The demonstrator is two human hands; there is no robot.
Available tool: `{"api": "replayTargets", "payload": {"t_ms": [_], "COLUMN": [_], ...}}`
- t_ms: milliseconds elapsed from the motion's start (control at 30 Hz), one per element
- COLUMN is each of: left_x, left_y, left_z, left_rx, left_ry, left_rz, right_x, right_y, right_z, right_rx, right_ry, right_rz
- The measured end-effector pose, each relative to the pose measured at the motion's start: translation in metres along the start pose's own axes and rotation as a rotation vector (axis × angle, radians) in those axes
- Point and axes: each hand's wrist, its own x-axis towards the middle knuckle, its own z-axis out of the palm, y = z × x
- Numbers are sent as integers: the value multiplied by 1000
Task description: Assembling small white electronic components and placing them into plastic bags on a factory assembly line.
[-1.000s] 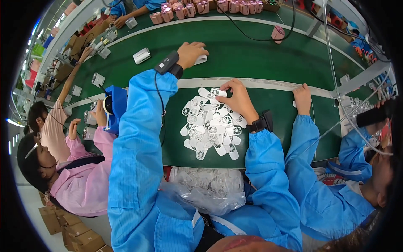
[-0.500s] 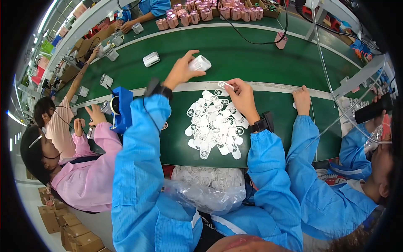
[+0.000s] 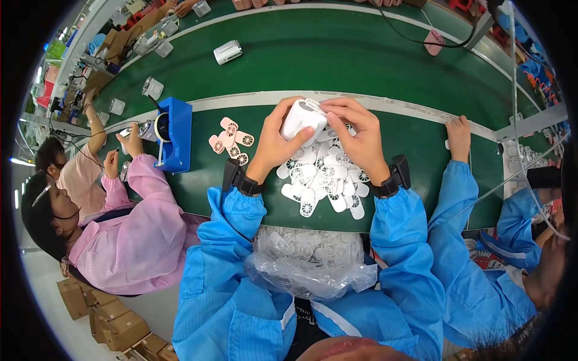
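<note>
A white plastic housing (image 3: pixel 295 124), rounded and tilted, is gripped in my left hand (image 3: pixel 278 143), thumb across its side. My right hand (image 3: pixel 359 133) has its fingers closed at the housing's upper end. There they press a white cover piece (image 3: pixel 313 104) with a spoked round grille against the housing; part of it is hidden by the fingers. Just below both hands a heap of matching white cover pieces (image 3: pixel 325 183) lies on the green table. Several pale pink cover pieces (image 3: pixel 230 138) lie to the left of my left hand.
A blue tape dispenser (image 3: pixel 176 135) stands at the left. Beyond the pale rail, the green belt (image 3: pixel 337 57) carries a white housing (image 3: pixel 227 52) and a pink housing (image 3: pixel 433 42). A clear plastic bag (image 3: pixel 310 271) of parts sits before me. Co-workers sit at both sides; one's hand (image 3: pixel 459 135) rests rightward.
My left hand has brought the housing back from over the belt toward me. My right hand has carried its cover piece to the housing's end. The view has shifted, revealing the pink pieces.
</note>
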Motion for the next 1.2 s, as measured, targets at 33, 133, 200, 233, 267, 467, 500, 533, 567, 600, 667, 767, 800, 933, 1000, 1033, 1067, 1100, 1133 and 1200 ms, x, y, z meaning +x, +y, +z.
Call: {"api": "replayTargets", "payload": {"t_ms": [33,133,200,233,267,467,500,533,567,600,667,767,800,933,1000,1033,1067,1100,1133,1200], "left_x": [2,8,13,15,17,10,10,10,10,9,9,7,5,1,1,0,-3,-5,-6,-6], "left_y": [-4,-12,-14,-16,-17,-25,-24,-23,-22,-21,-17,-13,-14,-16,-16,-17,-18,-18,-18,-18], "left_z": [1,2,3,2,1,3,3,3,2,1,1,1,2,4,3,4,4,5,5,6], "left_rx": [10,14,4,4,-2,-102,-102,-89,-76,-63,-46,-11,-47,-101,-65,-65,-72,-79,-87,-101], "left_ry": [12,19,16,16,7,39,39,22,6,-11,-36,-86,-71,-47,-60,-61,-60,-59,-58,-51], "left_rz": [13,22,35,34,27,9,9,23,38,52,40,15,18,38,67,67,56,45,34,29], "right_x": [2,9,15,18,21,13,12,11,10,10,9,7,6,5,4,2,0,-1,-1,0], "right_y": [5,15,17,17,17,12,10,7,6,5,5,4,4,2,1,1,1,1,1,0], "right_z": [1,-5,-8,-8,-9,-4,-4,-3,-2,-2,-3,-6,-7,-9,-10,-10,-10,-10,-10,-10], "right_rx": [54,72,79,4,-72,-152,-158,-163,-167,-167,-192,-201,-198,-194,-193,-192,-190,-188,-188,-187], "right_ry": [-9,-35,-49,-58,-67,-34,-27,-20,-13,-13,-45,-76,-90,-115,-119,-119,-120,-120,-119,-126], "right_rz": [31,89,113,72,30,6,-7,-19,-32,-32,-49,-54,-48,-54,-60,-57,-55,-52,-52,-60]}}
